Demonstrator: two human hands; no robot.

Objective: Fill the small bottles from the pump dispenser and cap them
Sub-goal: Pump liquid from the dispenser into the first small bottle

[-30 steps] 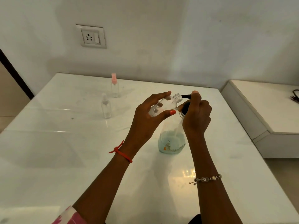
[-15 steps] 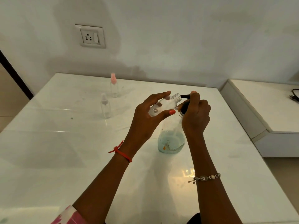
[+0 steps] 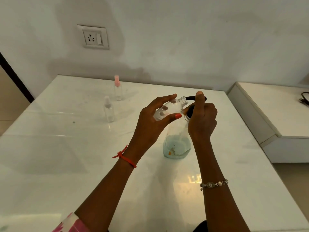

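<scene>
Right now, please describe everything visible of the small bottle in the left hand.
The small bottle looks like clear plastic, with a round body and a threaded neck; it has no cap. The left hand holds it in the air, thumb in front, fingers behind and visible through the wall. It lies tilted, nearly on its side, mouth pointing right at the black spout of the pump dispenser. Whether spout and mouth touch, and how much liquid is inside, I cannot tell.

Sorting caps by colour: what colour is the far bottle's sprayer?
Pink sprayer, best in the head view.
</scene>
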